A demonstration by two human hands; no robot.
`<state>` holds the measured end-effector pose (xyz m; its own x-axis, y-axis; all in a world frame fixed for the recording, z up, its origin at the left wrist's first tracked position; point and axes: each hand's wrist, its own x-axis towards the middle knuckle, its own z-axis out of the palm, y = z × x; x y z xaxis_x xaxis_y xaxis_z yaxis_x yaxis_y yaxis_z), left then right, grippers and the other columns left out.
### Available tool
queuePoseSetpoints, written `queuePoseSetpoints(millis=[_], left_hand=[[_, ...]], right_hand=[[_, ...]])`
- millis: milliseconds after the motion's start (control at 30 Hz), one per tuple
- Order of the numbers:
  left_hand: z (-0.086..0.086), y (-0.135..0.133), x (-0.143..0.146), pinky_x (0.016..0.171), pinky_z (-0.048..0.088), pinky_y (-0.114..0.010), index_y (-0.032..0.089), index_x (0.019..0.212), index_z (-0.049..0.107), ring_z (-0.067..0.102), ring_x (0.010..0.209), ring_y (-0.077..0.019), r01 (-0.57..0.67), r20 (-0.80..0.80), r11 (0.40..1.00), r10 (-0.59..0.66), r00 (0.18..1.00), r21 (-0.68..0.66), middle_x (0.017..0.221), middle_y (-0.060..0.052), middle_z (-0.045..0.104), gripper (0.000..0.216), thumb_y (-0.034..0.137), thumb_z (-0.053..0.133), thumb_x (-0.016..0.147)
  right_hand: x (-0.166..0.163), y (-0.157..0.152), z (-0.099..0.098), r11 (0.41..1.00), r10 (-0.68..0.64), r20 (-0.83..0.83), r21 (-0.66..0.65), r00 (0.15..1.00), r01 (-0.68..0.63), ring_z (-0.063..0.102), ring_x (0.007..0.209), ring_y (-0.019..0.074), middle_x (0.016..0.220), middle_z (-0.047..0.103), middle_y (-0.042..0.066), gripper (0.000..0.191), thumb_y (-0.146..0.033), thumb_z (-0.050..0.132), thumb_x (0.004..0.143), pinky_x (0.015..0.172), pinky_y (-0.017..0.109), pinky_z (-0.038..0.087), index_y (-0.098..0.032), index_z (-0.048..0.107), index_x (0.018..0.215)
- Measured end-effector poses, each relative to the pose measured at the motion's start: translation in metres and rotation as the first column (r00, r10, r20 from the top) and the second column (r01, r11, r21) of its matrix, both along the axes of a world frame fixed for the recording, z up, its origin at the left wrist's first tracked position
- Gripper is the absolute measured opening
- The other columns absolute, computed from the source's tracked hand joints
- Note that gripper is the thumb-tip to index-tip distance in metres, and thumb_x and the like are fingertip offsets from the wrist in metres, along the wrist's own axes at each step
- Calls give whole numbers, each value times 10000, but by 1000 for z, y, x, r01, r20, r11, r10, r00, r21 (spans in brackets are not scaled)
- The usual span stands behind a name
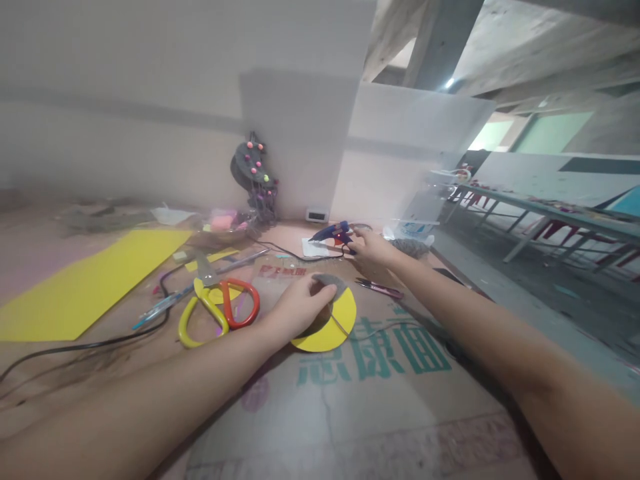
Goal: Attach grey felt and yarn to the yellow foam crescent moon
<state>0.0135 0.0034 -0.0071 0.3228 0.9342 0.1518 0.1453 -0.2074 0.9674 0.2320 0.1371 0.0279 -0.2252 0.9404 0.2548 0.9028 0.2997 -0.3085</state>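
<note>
My left hand [304, 305] is closed on the edge of a flat yellow disc [323, 339] partly wrapped in grey yarn. A strand of yarn [380, 329] runs from the disc to the right across the cardboard. Farther back, my right hand [374, 247] is wrapped round a dark blue glue gun [330, 233], which points left and has a small red light. Under its nozzle lies a small white sheet [315, 249]. Left of my left hand rest scissors [240, 303] with one red and one yellow handle loop. Small thread snips [380, 289] lie between my hands.
Cardboard [380, 413] with green lettering covers the table. A yellow sheet [95, 287] lies on the left near a black cable [100, 344]. At the back stand a grey crescent decoration [245, 167] with coloured balls and a small display [317, 215]. Grey yarn [407, 247] sits behind my right arm.
</note>
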Motion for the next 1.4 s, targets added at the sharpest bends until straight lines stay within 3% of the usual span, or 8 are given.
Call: queuePoseSetpoints(millis=[133,333,500,733,967,1167,1267,1400], left_hand=[[2,-1,0,577,392,-233,178,829,598,486,547,-117,-14,-23,1000,13,1000,-19,606,50,553,188,358,543,829],[-1,0,-1,576,403,-241,171,881,624,506,551,-132,-30,-46,1000,30,998,3,604,35,572,238,390,545,833],[1,0,-1,593,423,-248,168,892,654,553,586,-147,-24,-34,999,25,999,21,597,20,597,243,375,536,843],[3,1,-2,619,444,-255,158,896,664,590,630,-158,-93,-22,995,94,995,36,631,2,632,231,358,569,828],[4,2,-2,604,440,-245,148,864,669,573,591,-147,-130,-24,991,131,991,17,557,16,593,215,328,556,835],[3,1,-3,573,434,-245,155,810,674,570,574,-157,-111,-47,994,112,993,14,529,8,587,253,386,571,816],[4,0,-3,558,429,-240,158,801,678,573,571,-160,-92,-65,995,94,993,31,517,8,585,261,388,557,820],[5,0,-3,565,417,-245,165,809,681,556,561,-163,-65,-69,998,66,995,26,512,15,573,271,398,544,820]], right_hand=[[9,-34,5,994,73,-10,77,997,-72,578,1190,289,1311,611,160,442,-323,555,888,982,365,440,-144,569,1292],[7,-83,12,962,236,-17,148,972,-231,561,1202,262,1287,623,117,396,-284,567,876,1028,392,414,-184,585,1258],[1,-126,10,977,211,-121,46,970,-207,650,973,238,1040,707,81,237,-382,540,902,870,378,489,-200,661,993],[-13,-166,5,854,519,15,-62,855,-517,605,1019,250,1088,682,93,322,-511,605,865,899,405,456,-207,710,878],[-16,-171,-9,868,493,-87,-16,866,-496,614,949,193,964,688,61,146,-276,543,927,880,348,467,-206,668,900],[-9,-162,-7,938,204,-490,-150,848,-312,549,536,127,576,551,-41,181,-327,435,935,539,247,442,-220,563,867],[-4,-153,-9,971,126,-503,-116,855,-211,397,441,97,517,408,-75,202,-381,469,905,439,218,313,-211,570,864],[1,-144,-11,989,106,-419,-46,902,-137,420,500,105,563,465,-47,239,-397,491,894,487,229,330,-200,607,823]])
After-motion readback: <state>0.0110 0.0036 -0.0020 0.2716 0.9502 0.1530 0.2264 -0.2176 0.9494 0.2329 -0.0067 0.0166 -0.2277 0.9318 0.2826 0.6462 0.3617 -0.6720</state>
